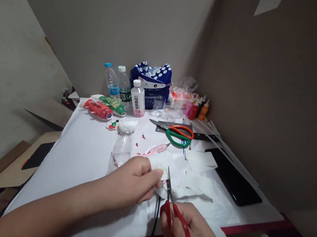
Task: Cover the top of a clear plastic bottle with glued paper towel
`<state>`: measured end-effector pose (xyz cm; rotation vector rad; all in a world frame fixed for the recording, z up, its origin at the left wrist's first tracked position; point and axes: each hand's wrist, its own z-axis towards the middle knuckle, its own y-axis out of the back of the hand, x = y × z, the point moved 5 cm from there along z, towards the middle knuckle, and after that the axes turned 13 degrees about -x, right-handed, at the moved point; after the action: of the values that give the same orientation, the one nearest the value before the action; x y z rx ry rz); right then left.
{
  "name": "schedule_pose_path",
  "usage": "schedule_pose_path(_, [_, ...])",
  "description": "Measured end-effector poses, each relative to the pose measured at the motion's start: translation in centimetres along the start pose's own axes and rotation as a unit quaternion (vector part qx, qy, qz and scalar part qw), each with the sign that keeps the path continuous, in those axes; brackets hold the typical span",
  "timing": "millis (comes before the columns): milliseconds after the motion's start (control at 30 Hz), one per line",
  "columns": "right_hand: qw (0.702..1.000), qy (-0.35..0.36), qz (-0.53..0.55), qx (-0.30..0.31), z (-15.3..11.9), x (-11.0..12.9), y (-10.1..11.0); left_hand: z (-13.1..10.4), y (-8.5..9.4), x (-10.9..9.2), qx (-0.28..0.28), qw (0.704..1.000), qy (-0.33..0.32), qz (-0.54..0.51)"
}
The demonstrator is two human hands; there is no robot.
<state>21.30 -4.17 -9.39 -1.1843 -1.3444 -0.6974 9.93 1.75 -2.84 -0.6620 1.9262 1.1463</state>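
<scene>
My left hand is closed, pinching a small white piece of paper between thumb and fingers. In my right hand is a pair of red-handled scissors, blades pointing up and slightly parted beside that paper. My fingers pass through the handle loops. Below and right of the blades lies crumpled white paper or tissue. A clear plastic bottle stands just beyond my left wrist, with white material at its top. Past my left hand lies a pink utility knife.
Large green-and-orange-handled scissors lie mid-table. A black phone-like slab rests at right. Behind stand a white-capped drink bottle, a blue bag and several paint bottles. Red and green fish-shaped crafts lie at back left.
</scene>
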Motion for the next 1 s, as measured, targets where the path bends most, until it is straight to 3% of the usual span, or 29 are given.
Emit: schedule_pose_path(1000, [1.000,0.010,0.022,-0.019,-0.2,-1.1,0.6,0.1,0.0,-0.3,0.012,0.999,-0.051,0.014])
